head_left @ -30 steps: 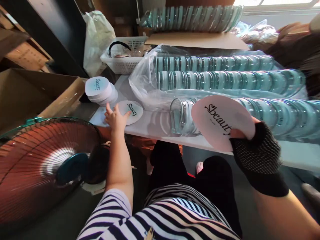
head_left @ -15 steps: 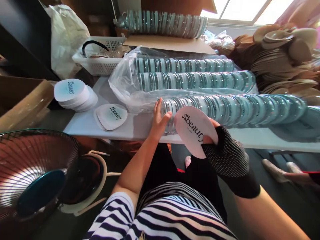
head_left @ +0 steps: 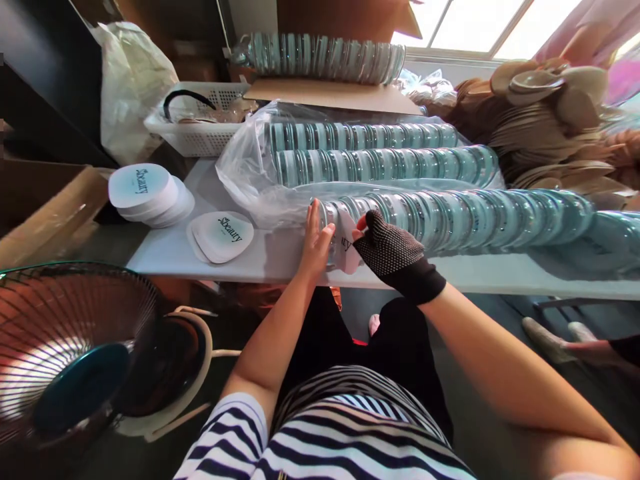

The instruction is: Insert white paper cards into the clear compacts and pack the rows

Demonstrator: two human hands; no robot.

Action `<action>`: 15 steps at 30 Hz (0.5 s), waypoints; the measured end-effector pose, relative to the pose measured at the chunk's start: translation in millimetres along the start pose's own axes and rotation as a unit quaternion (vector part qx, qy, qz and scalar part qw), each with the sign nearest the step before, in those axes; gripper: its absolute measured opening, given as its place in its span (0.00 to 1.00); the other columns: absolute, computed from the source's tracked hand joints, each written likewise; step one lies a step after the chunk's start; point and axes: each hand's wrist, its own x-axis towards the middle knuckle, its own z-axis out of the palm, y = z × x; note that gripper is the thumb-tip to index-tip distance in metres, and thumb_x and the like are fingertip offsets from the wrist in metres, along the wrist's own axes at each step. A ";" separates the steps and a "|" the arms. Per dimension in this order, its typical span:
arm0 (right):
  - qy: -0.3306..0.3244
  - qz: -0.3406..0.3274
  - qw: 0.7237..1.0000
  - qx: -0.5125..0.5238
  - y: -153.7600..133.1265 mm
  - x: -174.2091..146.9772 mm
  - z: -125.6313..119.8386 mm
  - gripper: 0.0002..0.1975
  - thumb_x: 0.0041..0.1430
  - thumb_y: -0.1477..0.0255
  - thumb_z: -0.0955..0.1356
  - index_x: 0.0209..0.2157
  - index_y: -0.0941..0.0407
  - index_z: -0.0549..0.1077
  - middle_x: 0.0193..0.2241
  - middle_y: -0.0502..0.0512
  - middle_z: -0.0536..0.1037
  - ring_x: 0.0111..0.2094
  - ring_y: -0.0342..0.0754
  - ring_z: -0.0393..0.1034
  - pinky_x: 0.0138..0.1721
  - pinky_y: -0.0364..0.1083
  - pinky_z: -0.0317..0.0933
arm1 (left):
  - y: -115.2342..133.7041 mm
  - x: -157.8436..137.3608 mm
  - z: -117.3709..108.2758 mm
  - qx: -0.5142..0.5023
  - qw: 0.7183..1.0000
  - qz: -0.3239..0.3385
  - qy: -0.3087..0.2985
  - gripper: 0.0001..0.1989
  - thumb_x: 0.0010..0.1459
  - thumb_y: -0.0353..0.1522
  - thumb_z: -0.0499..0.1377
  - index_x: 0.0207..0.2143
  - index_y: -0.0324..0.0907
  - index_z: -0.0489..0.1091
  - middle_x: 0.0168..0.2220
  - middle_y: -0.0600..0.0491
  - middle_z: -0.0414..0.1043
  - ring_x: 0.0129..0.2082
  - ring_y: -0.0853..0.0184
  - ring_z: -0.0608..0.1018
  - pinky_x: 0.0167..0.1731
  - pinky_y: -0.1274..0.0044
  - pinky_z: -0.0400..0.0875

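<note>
My bare left hand (head_left: 316,235) is at the left end of the front row of clear, round-edged plastic containers (head_left: 493,219), thumb and fingers around the end piece. My right hand (head_left: 393,253), in a black dotted glove with bare fingertips, pinches a white printed card (head_left: 346,252). The card stands nearly edge-on among the containers at that end, partly hidden by my right fingers. Left of my hands, a few loose printed cards (head_left: 227,237) lie on the white table (head_left: 273,257). Behind them is a taller stack of the same cards (head_left: 143,190).
Two more container rows (head_left: 385,163) lie in a clear plastic bag (head_left: 240,173). Farther back are another row (head_left: 325,59) on cardboard and a white basket (head_left: 200,137). Brown stacked pieces (head_left: 530,127) fill the right. A fan (head_left: 80,353) stands at the lower left.
My right hand has moved left and up, bringing the card from in front of the row to among the containers at its end. My left hand has stayed at that end.
</note>
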 end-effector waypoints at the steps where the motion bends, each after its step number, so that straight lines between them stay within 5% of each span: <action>1: 0.018 -0.009 1.000 0.013 4.6 -0.7 1.5 0.13 0.64 0.66 0.61 0.43 0.57 0.70 0.28 0.57 0.78 0.29 0.50 0.72 0.32 0.44 0.59 | -1.2 -0.4 -0.5 0.010 1.000 -0.003 -0.007 0.31 0.66 0.35 0.52 0.70 0.52 0.48 0.74 0.55 0.38 0.73 0.68 0.40 0.70 0.68 0.37; 7: 0.059 -0.008 0.996 0.073 10.3 21.5 19.5 0.05 0.58 0.74 0.63 0.35 0.57 0.70 0.30 0.57 0.78 0.29 0.48 0.71 0.32 0.44 0.59 | -10.6 0.9 0.0 0.012 1.000 -0.007 -0.015 0.33 0.66 0.33 0.50 0.71 0.48 0.44 0.74 0.55 0.36 0.73 0.68 0.38 0.70 0.69 0.37; 15: -0.112 -0.002 0.992 0.065 0.6 21.6 18.5 0.03 0.57 0.77 0.66 0.32 0.56 0.71 0.23 0.52 0.76 0.27 0.46 0.71 0.29 0.42 0.59 | -16.7 8.1 -0.1 0.026 1.000 0.007 -0.010 0.32 0.67 0.38 0.52 0.70 0.51 0.46 0.74 0.56 0.37 0.73 0.64 0.38 0.70 0.66 0.36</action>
